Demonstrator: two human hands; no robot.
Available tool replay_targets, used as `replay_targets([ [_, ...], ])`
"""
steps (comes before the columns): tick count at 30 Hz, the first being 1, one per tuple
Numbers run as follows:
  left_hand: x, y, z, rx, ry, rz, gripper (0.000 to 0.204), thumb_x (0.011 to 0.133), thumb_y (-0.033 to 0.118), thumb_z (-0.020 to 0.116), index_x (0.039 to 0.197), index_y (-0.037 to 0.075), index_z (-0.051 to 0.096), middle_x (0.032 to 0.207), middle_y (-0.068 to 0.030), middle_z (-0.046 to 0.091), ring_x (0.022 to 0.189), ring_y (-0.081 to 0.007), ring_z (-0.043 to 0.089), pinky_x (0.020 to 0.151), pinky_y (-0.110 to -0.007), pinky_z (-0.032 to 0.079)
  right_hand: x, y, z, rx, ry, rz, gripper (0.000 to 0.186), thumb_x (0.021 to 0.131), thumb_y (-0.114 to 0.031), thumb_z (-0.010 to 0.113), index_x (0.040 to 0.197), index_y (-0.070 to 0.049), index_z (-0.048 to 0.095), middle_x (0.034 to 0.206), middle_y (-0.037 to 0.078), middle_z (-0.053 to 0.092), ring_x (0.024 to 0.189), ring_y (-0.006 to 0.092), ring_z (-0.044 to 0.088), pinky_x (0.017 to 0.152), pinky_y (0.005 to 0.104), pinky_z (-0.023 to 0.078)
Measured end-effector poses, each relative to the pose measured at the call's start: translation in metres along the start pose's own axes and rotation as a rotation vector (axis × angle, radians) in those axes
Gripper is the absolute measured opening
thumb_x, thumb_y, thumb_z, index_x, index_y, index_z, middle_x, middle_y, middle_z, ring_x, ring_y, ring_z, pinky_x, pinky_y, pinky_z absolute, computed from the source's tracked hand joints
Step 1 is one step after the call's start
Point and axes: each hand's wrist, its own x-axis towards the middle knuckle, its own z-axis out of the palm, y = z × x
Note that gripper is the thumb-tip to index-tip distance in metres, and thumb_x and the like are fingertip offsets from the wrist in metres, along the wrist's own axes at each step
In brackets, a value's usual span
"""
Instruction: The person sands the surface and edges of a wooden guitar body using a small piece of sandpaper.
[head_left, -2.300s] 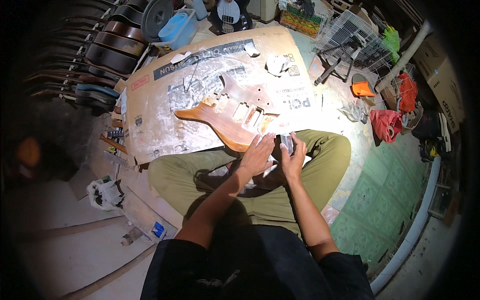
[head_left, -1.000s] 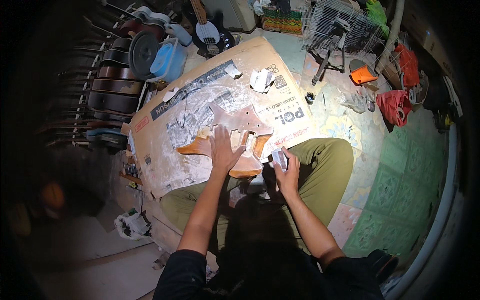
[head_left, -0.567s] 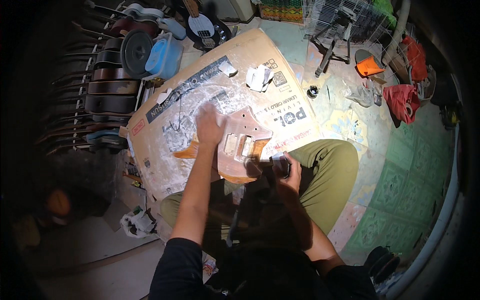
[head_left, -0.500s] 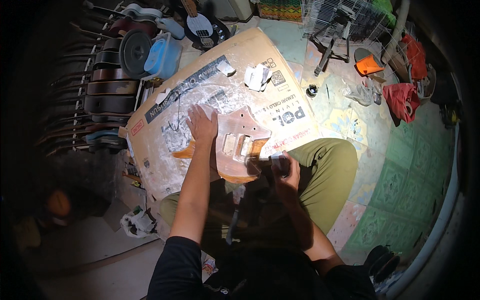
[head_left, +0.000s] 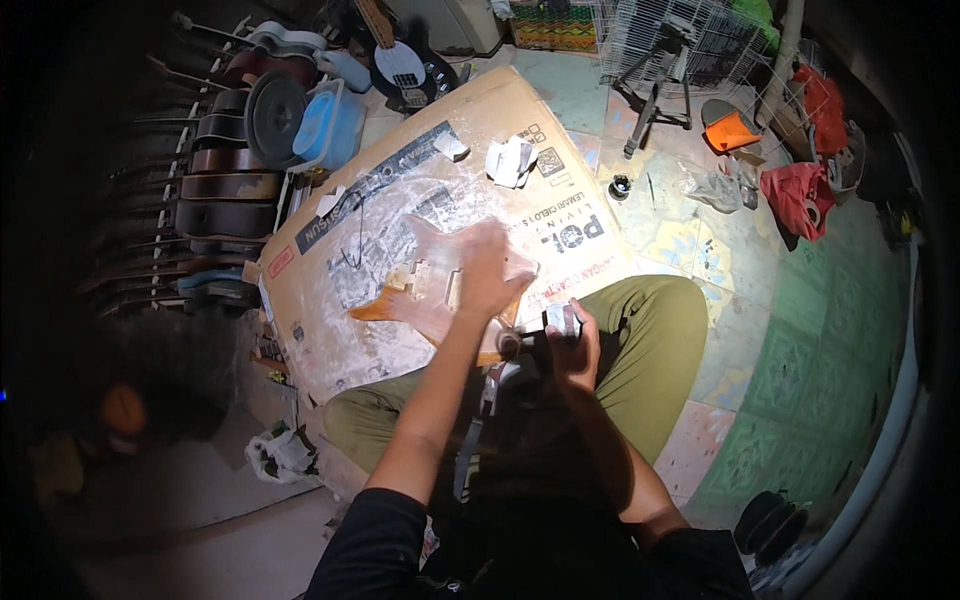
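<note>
An unfinished electric guitar body (head_left: 430, 312), with pinkish bare wood, orange-brown edges and cut-out cavities, lies on a flattened cardboard sheet (head_left: 320, 340) before my crossed legs. My left hand (head_left: 488, 268) rests flat across its right part, thumb apart, fingers smeared by motion and hiding some of the wood. Just right of the body, my right hand (head_left: 580, 352) grips a small dark block (head_left: 560, 320) with a pale face, apparently a sanding block. Its fingers wrap round the block, beside my right knee.
Folded paper pieces (head_left: 511, 161) and a dark wire loop (head_left: 349, 232) lie on the dusty cardboard. Several guitars (head_left: 230, 187) line the left, by a blue plastic container (head_left: 322, 128). A black tripod (head_left: 655, 105), small jar (head_left: 620, 187) and red bag (head_left: 798, 195) stand right.
My left hand has moved right across the guitar body, from its left horn to its right part. The body has turned and shifted left. My right hand still holds the block.
</note>
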Motion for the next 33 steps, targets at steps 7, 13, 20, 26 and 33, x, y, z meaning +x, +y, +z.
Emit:
replay_targets([
  [7,-0.018,-0.068,-0.008,0.152,0.185,-0.434,0.098,0.094,0.061,0.057,0.157,-0.007,0.026,0.165,-0.0285,0.021,0.156,-0.0405,0.014,0.126,-0.054,0.009,-0.002,-0.013,0.002,0.139,0.008,-0.051,0.053,0.087,-0.014,0.074,0.135,-0.001,0.057,0.128,0.022,0.062,0.116,0.0362,0.062,0.101,0.045,0.047],
  [13,-0.037,0.035,0.019,0.137,-0.066,0.152,0.094,0.087,0.053,0.068,0.156,-0.001,0.033,0.163,-0.0238,0.029,0.153,-0.0425,0.022,0.125,-0.055,0.016,-0.001,-0.012,0.001,0.101,-0.028,0.016,0.049,0.09,-0.003,0.07,0.136,0.002,0.054,0.131,0.017,0.062,0.121,0.0223,0.059,0.105,0.0342,0.045],
  [20,-0.056,-0.022,-0.02,0.101,-0.003,-0.194,0.094,0.091,0.059,0.061,0.157,0.0,0.031,0.167,-0.0185,0.025,0.155,-0.0357,0.02,0.125,-0.055,0.014,-0.003,-0.004,-0.002,0.077,0.027,-0.051,0.051,0.086,-0.007,0.074,0.134,-0.001,0.057,0.131,0.02,0.063,0.122,0.0332,0.06,0.106,0.0407,0.044],
  [26,-0.128,-0.105,-0.032,0.118,0.008,-0.294,0.096,0.095,0.063,0.055,0.159,-0.001,0.025,0.168,-0.0187,0.022,0.156,-0.0376,0.015,0.125,-0.056,0.014,-0.002,0.004,-0.001,0.068,0.012,-0.076,0.051,0.087,-0.009,0.075,0.134,0.0,0.056,0.131,0.02,0.063,0.122,0.0334,0.059,0.107,0.041,0.043],
  [33,-0.165,-0.107,-0.01,0.078,0.178,-0.533,0.103,0.092,0.062,0.06,0.159,-0.005,0.022,0.169,-0.0221,0.017,0.158,-0.0364,0.01,0.126,-0.055,0.011,-0.006,0.006,0.006,0.03,-0.04,-0.122,0.051,0.086,-0.009,0.075,0.133,0.0,0.057,0.131,0.02,0.062,0.125,0.0343,0.057,0.108,0.0412,0.042],
])
